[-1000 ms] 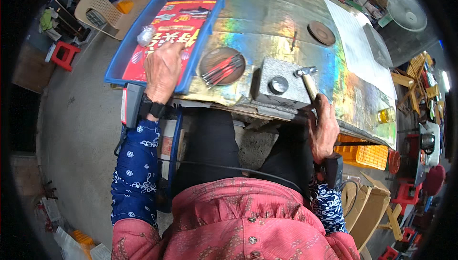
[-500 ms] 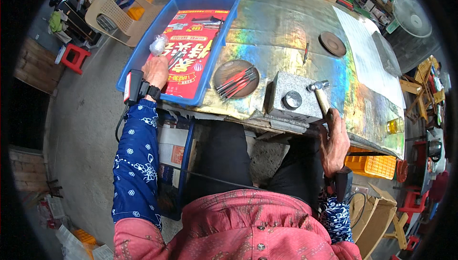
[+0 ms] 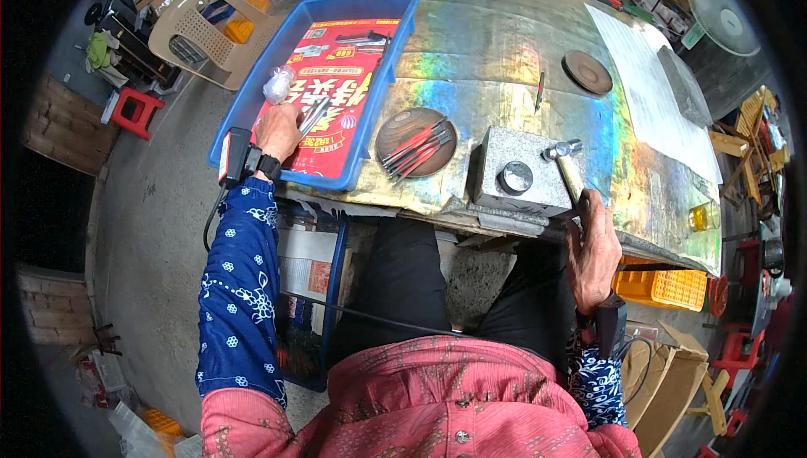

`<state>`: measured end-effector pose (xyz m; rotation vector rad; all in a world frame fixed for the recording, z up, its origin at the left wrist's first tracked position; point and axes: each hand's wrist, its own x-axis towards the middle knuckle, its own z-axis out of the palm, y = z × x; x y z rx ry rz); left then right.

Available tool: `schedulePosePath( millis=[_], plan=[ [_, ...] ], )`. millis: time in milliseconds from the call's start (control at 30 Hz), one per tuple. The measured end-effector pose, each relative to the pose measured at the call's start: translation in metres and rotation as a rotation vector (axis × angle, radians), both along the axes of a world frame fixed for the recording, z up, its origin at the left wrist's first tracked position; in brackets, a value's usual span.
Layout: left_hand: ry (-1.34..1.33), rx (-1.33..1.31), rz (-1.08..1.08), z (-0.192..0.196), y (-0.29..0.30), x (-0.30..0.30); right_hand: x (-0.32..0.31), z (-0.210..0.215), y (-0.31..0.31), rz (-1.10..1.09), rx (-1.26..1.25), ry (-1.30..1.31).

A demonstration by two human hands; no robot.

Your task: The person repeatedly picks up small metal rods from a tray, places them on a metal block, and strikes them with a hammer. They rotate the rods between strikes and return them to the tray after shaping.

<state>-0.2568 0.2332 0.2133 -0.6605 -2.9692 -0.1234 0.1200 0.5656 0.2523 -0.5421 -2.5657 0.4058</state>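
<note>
My left hand is inside a blue plastic tray, its fingers closed at the near ends of some thin silvery metal rods. The rods lie over a red printed sheet; the fingertips are partly hidden. A crumpled clear plastic bag sits just beyond this hand. In my right hand is the handle of a small hammer, whose metal head rests over a speckled grey stone block. On the block, left of the hammer, stands a short dark cylinder with a grey top.
Between tray and block, a brown round dish holds several red-and-black thin sticks. Farther back lie a single dark stick and a brown disc. A glass of yellow liquid stands near the table's right edge.
My left hand has drawn slightly back from the plastic bag, its fingers now curled at the metal rods, which lie at a slightly different angle. My right hand stays on the hammer.
</note>
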Motion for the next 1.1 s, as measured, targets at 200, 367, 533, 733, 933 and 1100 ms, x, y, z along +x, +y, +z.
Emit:
schedulePosePath(
  millis=[200, 367, 533, 733, 933, 1100],
  plan=[
    [0.000, 0.016, -0.027, -0.003, -0.004, -0.002, 0.001, 0.002, 0.000, -0.011, -0.009, -0.014],
    [0.034, -0.061, 0.070, -0.005, 0.001, -0.004, 0.001, 0.008, 0.001, -0.004, 0.004, -0.030],
    [0.080, 0.028, 0.154, -0.004, 0.000, -0.002, 0.001, 0.025, 0.012, -0.005, -0.098, -0.071],
    [0.152, 0.173, 0.043, -0.007, -0.006, -0.007, -0.007, 0.042, 0.040, -0.006, -0.093, -0.097],
    [0.044, 0.354, 0.037, 0.000, -0.008, -0.005, -0.027, 0.029, 0.093, -0.031, -0.015, -0.094],
    [-0.015, 0.442, -0.032, 0.007, -0.005, 0.002, -0.055, 0.009, 0.146, -0.105, 0.103, -0.203]
  ],
)
